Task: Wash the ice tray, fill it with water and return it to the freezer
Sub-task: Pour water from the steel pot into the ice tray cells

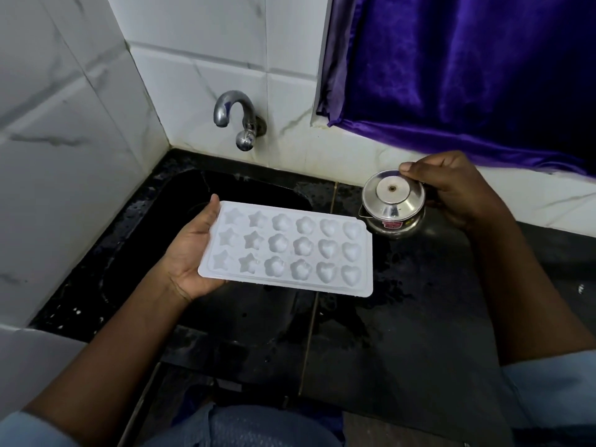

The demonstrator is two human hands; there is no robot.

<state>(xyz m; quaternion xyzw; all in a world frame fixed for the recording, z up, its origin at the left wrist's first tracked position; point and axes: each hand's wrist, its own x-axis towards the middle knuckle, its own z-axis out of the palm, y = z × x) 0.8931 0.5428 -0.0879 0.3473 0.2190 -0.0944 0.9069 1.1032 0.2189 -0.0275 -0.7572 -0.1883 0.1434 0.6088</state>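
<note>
Fingers of your left hand [193, 250] are tucked under the short left end of the ice tray [290, 250], mostly hidden, while the thumb lies on top along its rim, so you grip it from that one end. The tray is white and faces up, showing three rows of six moulds: stars nearest your hand, flowers in the middle, hearts at the far end. You hold it roughly level in the air, its left end over the near right edge of the black sink [232, 185] and its right end over the wet black bench [419, 317].

The fingers of your right hand [451, 191] are curled round a small steel pot [392, 217], the thumb pressed on the far rim of its lid [392, 191]. The pot has a red label on its side and a little spout pointing left, just beside the tray's far right corner; whether they touch cannot be told. It is at the back of the bench, either standing on it or held just above it.

Behind the sink a curved metal tap [235, 114] comes out of the white tiled wall [64, 108]. A purple curtain [451, 75] hangs to the right of it, above the pot. Pale blue sleeves [554, 382] show at both forearms.
</note>
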